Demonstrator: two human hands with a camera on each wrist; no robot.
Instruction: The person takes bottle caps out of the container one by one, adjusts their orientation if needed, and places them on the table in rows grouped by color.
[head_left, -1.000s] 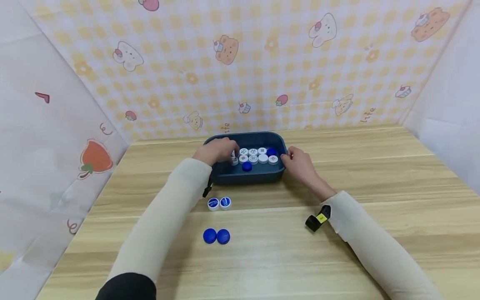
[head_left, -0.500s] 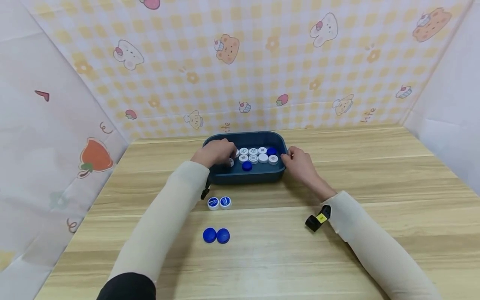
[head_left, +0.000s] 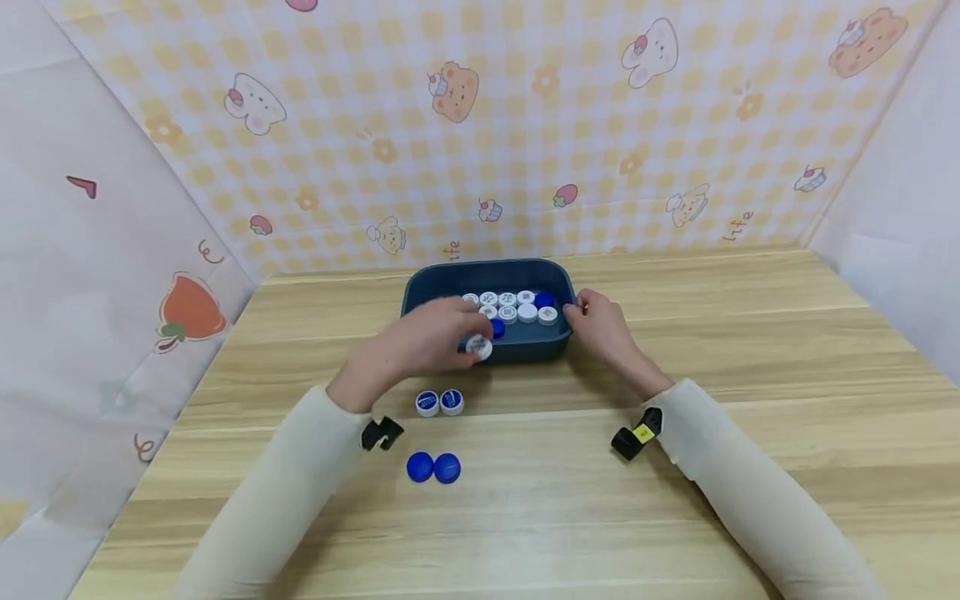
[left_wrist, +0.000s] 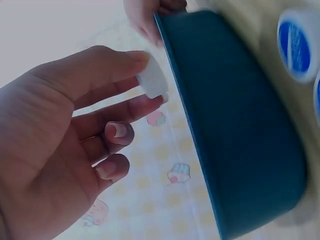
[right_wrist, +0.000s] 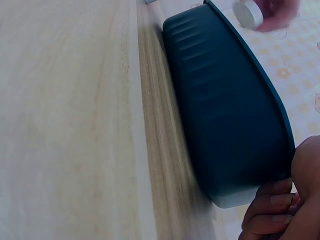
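Note:
A white bottle cap (head_left: 478,347) with a dark print on its top is pinched between the thumb and fingertips of my left hand (head_left: 431,337). It is up over the near wall of a dark teal bin (head_left: 525,352). In the left wrist view the pinched cap (left_wrist: 153,80) shows beside the rim, the other fingers loosely bent. My right hand (head_left: 600,325) grips the bin's right end; in the right wrist view its fingers (right_wrist: 272,200) curl against the outer wall. Inside the bin lie several white caps (head_left: 527,313) and blue caps (head_left: 543,299), partly hidden by my left hand.
Two white caps with blue tops (head_left: 452,402) sit side by side on the wooden table (head_left: 555,508), in front of the bin. Nearer to me are two blue caps (head_left: 447,468), also paired. A patterned cloth backdrop (head_left: 525,150) stands close behind the bin.
My left hand has risen out of the bin and come toward me and slightly right, bringing a white cap with it. My right hand has stayed at the bin's end.

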